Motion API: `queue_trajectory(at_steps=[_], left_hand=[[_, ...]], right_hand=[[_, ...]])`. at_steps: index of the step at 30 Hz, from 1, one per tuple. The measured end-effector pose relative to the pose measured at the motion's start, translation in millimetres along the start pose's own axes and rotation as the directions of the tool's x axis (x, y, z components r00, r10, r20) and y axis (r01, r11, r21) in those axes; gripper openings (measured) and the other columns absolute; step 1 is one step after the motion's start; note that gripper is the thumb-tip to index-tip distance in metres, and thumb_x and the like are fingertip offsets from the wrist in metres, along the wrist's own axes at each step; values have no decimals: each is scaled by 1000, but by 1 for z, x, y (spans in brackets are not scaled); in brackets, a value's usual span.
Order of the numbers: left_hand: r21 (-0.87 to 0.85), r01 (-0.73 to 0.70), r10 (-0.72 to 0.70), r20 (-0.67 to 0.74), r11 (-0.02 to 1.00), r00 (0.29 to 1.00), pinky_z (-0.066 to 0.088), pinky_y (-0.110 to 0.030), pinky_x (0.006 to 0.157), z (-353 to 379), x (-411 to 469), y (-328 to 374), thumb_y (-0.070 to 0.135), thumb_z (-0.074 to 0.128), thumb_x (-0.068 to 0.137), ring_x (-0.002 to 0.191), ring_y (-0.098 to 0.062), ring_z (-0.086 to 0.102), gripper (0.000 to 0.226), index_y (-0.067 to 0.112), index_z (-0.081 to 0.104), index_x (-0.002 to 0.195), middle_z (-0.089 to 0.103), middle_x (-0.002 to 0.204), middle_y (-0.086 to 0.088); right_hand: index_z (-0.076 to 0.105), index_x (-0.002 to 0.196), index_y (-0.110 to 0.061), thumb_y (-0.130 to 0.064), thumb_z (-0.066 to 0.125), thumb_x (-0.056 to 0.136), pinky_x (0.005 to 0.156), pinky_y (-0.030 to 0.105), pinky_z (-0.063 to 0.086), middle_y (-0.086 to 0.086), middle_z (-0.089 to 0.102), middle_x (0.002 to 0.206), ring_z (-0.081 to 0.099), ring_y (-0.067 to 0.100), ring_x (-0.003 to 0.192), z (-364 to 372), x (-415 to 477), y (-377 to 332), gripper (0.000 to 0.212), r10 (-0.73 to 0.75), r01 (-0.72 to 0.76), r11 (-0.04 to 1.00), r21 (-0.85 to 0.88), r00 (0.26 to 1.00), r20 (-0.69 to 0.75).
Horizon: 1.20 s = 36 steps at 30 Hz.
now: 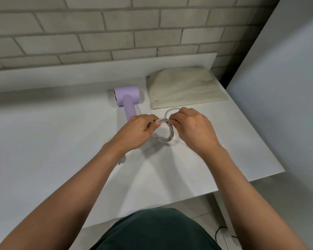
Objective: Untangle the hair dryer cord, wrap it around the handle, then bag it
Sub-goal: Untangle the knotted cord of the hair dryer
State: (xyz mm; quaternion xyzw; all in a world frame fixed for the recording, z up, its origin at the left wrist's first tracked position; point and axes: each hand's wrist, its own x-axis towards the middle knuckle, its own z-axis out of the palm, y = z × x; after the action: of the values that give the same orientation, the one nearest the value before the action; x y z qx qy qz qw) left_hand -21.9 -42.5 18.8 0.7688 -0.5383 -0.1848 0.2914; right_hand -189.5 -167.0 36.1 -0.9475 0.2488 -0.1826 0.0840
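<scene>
A lilac hair dryer point(126, 98) lies on the white table point(61, 141), its handle pointing toward me. Its grey cord point(170, 134) is twisted into loops just right of the handle. My left hand point(138, 131) pinches the cord at the top of the tangle, and my right hand point(192, 127) pinches it right beside, the fingertips of the two hands almost meeting. One loop sticks up behind my right hand; another twisted loop hangs below between the hands. The grey plug point(122, 160) peeks out under my left wrist. A beige cloth bag point(184, 89) lies flat behind the hands.
A brick wall point(116, 33) runs along the table's back. A pale panel point(287, 87) stands at the right, close to the table's edge. A dark cable point(219, 231) lies on the floor below the table's right corner.
</scene>
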Motion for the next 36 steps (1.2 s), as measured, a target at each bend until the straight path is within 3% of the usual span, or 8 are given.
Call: queue_trajectory(at_steps=[5,12,16,19,22,29,33,36], left_hand=[[-19,-16,16,-19,1000,1000,37,-18,61,-5,-5,-4,40,47,107,72,-5,51,25,22,60,95,56,76,7],[10,-18,18,-3,1000,1000,35,-23,62,-5,0,-6,37,50,106,72,-10,51,30,15,61,88,56,76,4],[31,16,-16,-8,999,1000,38,-32,60,-6,2,-8,33,50,106,66,-12,49,31,16,58,81,51,67,7],[40,6,-6,-1,999,1000,41,-35,61,-7,3,-6,35,51,105,65,-13,49,33,15,59,80,52,68,5],[56,-31,29,40,998,999,37,-26,60,-8,1,-7,37,53,105,67,-11,49,34,14,63,82,53,70,3],[-26,-87,87,9,996,996,44,-24,74,-14,-4,-18,36,60,102,81,-10,55,22,19,75,97,63,85,2],[-70,-70,68,-29,995,997,41,-12,71,-12,-7,-12,34,65,100,75,-5,61,22,35,75,119,70,90,13],[-181,-9,4,-31,983,1000,45,-13,67,-12,-11,-6,28,70,97,68,-1,64,22,33,77,117,73,83,22]], right_hand=[[69,102,-21,-29,60,103,79,33,47,-6,67,101,62,21,93,-23,-2,31,12,172,-123,972,200,952,-252],[68,112,-21,-28,56,105,81,36,47,-4,65,111,59,26,105,-7,5,47,16,317,-276,941,198,923,-217],[59,139,-21,-13,61,98,78,41,54,2,58,138,56,30,111,6,2,18,42,78,-72,997,36,976,-202],[69,127,-21,-21,71,94,66,40,56,2,67,116,60,30,91,21,3,1,33,-138,135,990,-33,983,-123],[78,105,-23,-29,73,94,55,40,54,-1,63,93,59,25,83,21,6,9,14,-136,141,989,39,985,-107],[79,102,-31,-31,75,94,78,25,47,-11,64,94,59,12,92,-12,4,46,9,25,-20,929,370,1000,-9],[79,99,-33,-30,75,94,79,16,44,-11,65,95,59,8,97,-21,-1,59,8,124,-125,902,413,992,29],[78,98,-33,-29,73,95,79,14,43,-11,65,95,59,5,97,-27,-6,66,7,162,-170,903,396,985,53]])
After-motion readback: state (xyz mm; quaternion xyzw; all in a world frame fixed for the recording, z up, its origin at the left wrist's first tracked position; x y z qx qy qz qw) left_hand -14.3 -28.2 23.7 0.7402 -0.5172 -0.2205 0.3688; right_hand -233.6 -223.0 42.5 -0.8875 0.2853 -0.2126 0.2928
